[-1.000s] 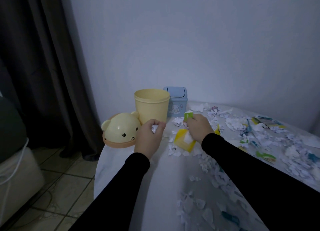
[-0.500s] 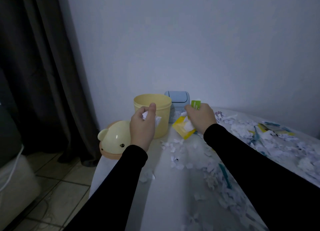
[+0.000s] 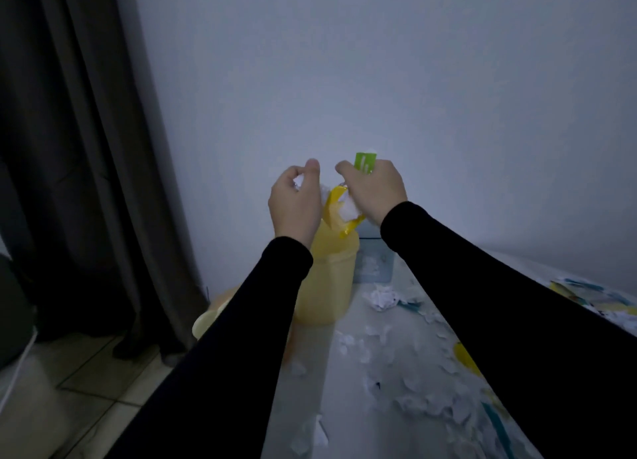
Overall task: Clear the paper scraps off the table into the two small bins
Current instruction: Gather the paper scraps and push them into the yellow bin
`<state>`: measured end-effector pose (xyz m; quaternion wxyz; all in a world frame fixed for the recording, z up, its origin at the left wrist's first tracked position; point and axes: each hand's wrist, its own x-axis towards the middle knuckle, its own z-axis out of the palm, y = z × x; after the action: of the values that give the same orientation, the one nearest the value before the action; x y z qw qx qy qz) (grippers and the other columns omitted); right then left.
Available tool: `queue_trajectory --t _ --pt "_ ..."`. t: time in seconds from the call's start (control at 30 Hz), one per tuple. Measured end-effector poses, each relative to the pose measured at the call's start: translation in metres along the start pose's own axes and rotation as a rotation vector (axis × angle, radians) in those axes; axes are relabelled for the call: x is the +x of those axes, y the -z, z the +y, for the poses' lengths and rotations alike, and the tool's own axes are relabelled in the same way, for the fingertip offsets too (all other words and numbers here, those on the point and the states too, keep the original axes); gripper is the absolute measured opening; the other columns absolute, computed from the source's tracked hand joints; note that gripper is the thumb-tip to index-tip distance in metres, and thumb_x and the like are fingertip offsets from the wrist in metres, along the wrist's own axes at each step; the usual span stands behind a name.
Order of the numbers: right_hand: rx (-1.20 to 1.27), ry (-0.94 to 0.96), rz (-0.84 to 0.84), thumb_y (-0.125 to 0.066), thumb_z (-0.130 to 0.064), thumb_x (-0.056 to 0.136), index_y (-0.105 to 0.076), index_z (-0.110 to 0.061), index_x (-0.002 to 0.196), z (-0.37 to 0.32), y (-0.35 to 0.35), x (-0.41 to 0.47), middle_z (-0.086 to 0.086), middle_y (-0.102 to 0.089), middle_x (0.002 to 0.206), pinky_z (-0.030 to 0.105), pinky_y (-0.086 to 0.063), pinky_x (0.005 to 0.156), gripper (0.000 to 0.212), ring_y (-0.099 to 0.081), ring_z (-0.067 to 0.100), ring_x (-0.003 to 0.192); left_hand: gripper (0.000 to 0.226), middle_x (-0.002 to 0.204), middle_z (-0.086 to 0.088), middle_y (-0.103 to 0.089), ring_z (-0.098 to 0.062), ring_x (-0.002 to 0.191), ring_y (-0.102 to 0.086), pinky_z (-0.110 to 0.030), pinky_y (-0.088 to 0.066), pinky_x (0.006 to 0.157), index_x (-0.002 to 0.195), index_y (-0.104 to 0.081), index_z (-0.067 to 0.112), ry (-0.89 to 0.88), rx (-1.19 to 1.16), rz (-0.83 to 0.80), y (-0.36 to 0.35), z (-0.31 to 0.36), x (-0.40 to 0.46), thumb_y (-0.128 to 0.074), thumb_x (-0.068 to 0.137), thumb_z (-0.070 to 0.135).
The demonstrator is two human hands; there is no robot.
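Both hands are raised side by side above the open yellow bin (image 3: 327,279). My left hand (image 3: 296,203) is closed around a few white paper scraps (image 3: 299,181). My right hand (image 3: 375,191) grips a bundle of scraps: a green strip (image 3: 364,162) sticks up above the fingers, and a yellow piece with white paper (image 3: 341,213) hangs down toward the bin's mouth. The small blue bin (image 3: 374,263) stands just behind and to the right of the yellow one, mostly hidden by my right arm. More white and coloured scraps (image 3: 382,296) lie on the white table (image 3: 348,407).
The yellow bear-shaped lid (image 3: 206,320) lies at the table's left edge, partly hidden by my left arm. A dark curtain (image 3: 86,148) hangs at the left over a tiled floor (image 3: 79,389). A plain wall rises directly behind the bins.
Both hands have lifted off the table with their scraps and moved up and forward, from beside the yellow bin to above its opening. The view has shifted closer to the bins.
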<state>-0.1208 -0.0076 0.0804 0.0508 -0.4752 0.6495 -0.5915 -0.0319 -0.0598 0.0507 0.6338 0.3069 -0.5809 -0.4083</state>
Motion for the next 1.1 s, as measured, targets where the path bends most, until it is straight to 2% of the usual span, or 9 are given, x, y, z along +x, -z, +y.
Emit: queue_trajectory --t 0.2,0.27,0.33,0.43,0.57,0.67,0.83,0.97,1.1 --pt "0.138 -0.087 0.014 -0.034 -0.052 0.096 -0.041 -0.016 0.058 0.02 -0.037 0.016 -0.003 -0.046 0.062 0.016 -0.036 0.051 0.052 -0.042 0.014 0.055 0.044 0.073 -0.003 -0.06 -0.028 0.081 -0.059 -0.039 -0.05 0.079 0.08 -0.06 0.003 0.075 0.136 -0.09 0.0 -0.029 0.03 -0.047 0.091 0.044" --pt "0.165 -0.138 0.01 -0.03 -0.053 0.096 -0.051 -0.016 0.066 0.035 -0.047 0.017 0.0 -0.056 0.075 0.024 -0.04 0.068 0.052 -0.051 0.017 0.069 0.041 0.072 0.001 -0.059 -0.027 0.084 -0.058 -0.038 -0.048 0.08 0.075 -0.058 0.007 0.082 0.173 -0.126 -0.001 -0.034 0.031 -0.046 0.092 0.043" --pt "0.191 -0.175 0.005 -0.03 -0.05 0.096 -0.054 -0.016 0.067 0.045 -0.054 0.016 0.002 -0.059 0.08 0.029 -0.039 0.074 0.051 -0.052 0.021 0.075 0.031 0.075 0.006 -0.055 -0.021 0.086 -0.054 -0.03 -0.043 0.079 0.073 -0.053 0.018 0.085 0.211 -0.143 -0.003 -0.035 0.028 -0.045 0.094 0.039" --pt "0.187 -0.138 -0.014 -0.03 -0.043 0.097 -0.048 -0.013 0.063 0.049 -0.057 0.014 0.001 -0.053 0.068 0.029 -0.037 0.064 0.05 -0.047 0.019 0.064 0.029 0.094 -0.002 -0.062 -0.021 0.092 -0.055 -0.029 -0.043 0.082 0.089 -0.059 0.011 0.057 0.299 -0.179 -0.003 -0.039 0.031 -0.045 0.093 0.036" --pt "0.158 -0.116 -0.124 -0.031 -0.035 0.098 -0.047 -0.01 0.067 0.05 -0.054 0.012 0.004 -0.049 0.067 0.019 -0.038 0.05 0.043 -0.042 0.02 0.057 0.029 0.081 -0.011 -0.058 -0.028 0.08 -0.052 -0.036 -0.042 0.073 0.081 -0.057 0.001 0.038 0.37 -0.216 0.004 -0.039 0.039 -0.041 0.092 0.023" --pt "0.163 -0.119 -0.235 -0.033 -0.032 0.097 -0.05 -0.012 0.061 0.05 -0.051 0.012 0.006 -0.054 0.069 0.03 -0.039 0.065 0.045 -0.048 0.022 0.066 0.03 0.094 -0.009 -0.06 -0.025 0.087 -0.053 -0.03 -0.038 0.072 0.096 -0.061 0.002 0.041 0.434 -0.254 0.01 -0.045 0.034 -0.041 0.094 0.024" --pt "-0.055 0.039 -0.235 -0.04 -0.004 0.095 -0.063 -0.003 0.095 0.058 -0.044 0.008 0.016 -0.06 0.097 0.028 -0.039 0.078 0.023 -0.053 0.029 0.094 0.019 0.095 -0.001 -0.066 -0.018 0.087 -0.058 -0.024 -0.04 0.071 0.093 -0.064 0.017 -0.01 0.452 -0.196 0.014 -0.057 0.021 -0.048 0.089 0.025" --pt "0.015 0.058 -0.237 -0.047 -0.021 0.08 -0.058 -0.005 0.059 0.061 -0.05 0.0 -0.004 -0.055 0.055 0.014 -0.035 0.052 0.029 -0.049 0.017 0.064 0.023 0.082 -0.002 -0.067 -0.019 0.081 -0.058 -0.024 -0.042 0.071 0.085 -0.07 0.011 -0.037 0.496 -0.154 0.015 -0.057 0.018 -0.052 0.087 0.027" --pt "0.018 0.029 -0.251 -0.05 -0.018 0.079 -0.053 -0.011 0.045 0.061 -0.051 -0.001 0.006 -0.054 0.048 0.026 -0.041 0.057 0.035 -0.052 0.022 0.056 0.015 0.075 0.007 -0.059 -0.009 0.072 -0.052 -0.011 -0.037 0.057 0.083 -0.066 0.014 -0.05 0.452 -0.146 0.018 -0.057 0.016 -0.058 0.084 0.026"
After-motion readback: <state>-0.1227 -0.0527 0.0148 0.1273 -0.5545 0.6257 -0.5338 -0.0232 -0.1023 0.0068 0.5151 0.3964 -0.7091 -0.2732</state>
